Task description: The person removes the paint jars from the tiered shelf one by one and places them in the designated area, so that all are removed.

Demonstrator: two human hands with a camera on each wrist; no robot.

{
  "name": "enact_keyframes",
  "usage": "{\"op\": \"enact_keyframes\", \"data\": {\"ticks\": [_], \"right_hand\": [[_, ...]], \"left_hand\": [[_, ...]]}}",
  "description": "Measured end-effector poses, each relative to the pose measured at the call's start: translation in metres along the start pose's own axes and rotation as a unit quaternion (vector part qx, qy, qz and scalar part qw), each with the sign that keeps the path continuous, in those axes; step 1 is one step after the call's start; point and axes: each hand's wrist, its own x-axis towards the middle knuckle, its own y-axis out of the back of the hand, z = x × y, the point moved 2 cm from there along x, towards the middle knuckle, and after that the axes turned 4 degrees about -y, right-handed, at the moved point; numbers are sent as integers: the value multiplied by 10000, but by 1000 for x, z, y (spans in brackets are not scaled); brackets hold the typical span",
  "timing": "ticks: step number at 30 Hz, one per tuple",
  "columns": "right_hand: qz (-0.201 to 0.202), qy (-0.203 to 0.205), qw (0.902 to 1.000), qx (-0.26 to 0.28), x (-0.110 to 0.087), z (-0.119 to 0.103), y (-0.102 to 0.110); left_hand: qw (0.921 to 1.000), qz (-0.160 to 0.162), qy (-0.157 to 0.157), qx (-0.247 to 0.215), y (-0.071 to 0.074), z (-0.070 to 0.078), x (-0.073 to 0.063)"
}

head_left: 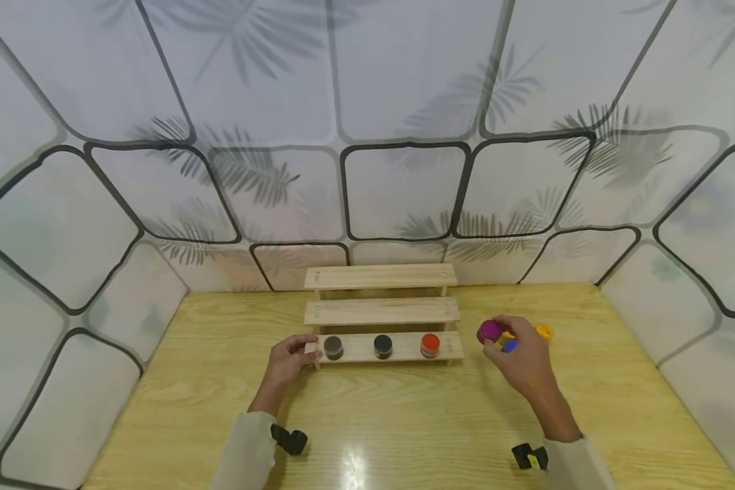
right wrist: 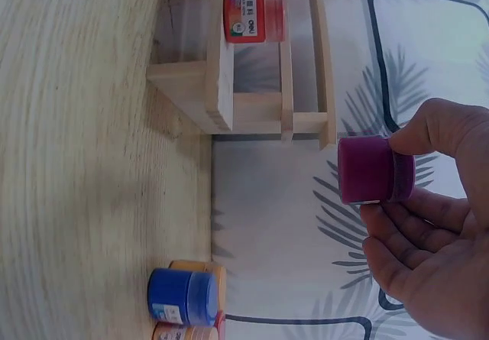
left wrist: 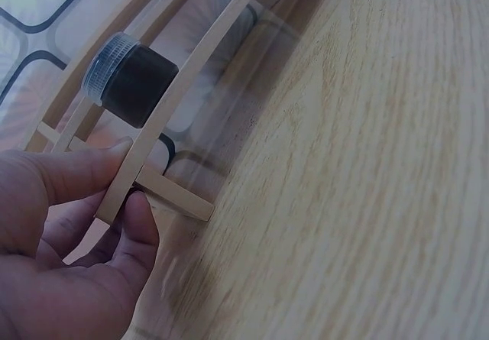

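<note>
My left hand [head_left: 286, 361] pinches the left end of the lowest step of a three-tier wooden rack [head_left: 358, 347], thumb and fingers on either face of the board. Along that step stand a dark grey-brown paint jar [head_left: 333, 348], a black paint jar [head_left: 382, 346] and a red paint jar [head_left: 430, 345]. Off the rack's right end, my right hand [head_left: 523, 357] holds a purple paint jar [head_left: 488, 331] between thumb and fingers. In the right wrist view the purple jar [right wrist: 365, 170] is raised well above the table. The left wrist view shows the grey-brown jar [left wrist: 137, 84] close by the fingertips.
Partly hidden behind the right hand, a blue jar [head_left: 510, 345] and a yellow jar [head_left: 545, 332] stand on the wooden table [head_left: 220, 381]. An orange-labelled jar [right wrist: 183, 334] sits beside the blue one. Patterned cloth walls [head_left: 404, 190] enclose the table at the back and sides.
</note>
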Motion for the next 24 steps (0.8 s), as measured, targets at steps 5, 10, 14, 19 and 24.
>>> {"op": "enact_keyframes", "data": {"ticks": [5,10,14,19,24], "right_hand": [[56,-42,9999,-116,-2,10,3],[177,1,9997,-176,-5,18,5],[270,88,9994,-175,-7,23,8],[387,147,9990,-180,-9,33,12],[328,-70,9992,-233,-13,41,18]], "left_hand": [[10000,29,21,45,0,0,-1],[10000,30,79,40,0,1,0],[10000,16,33,-9,0,1,0],[10000,-33,-10,0,0,1,-1],[9999,-112,-31,4,0,1,-2]]}}
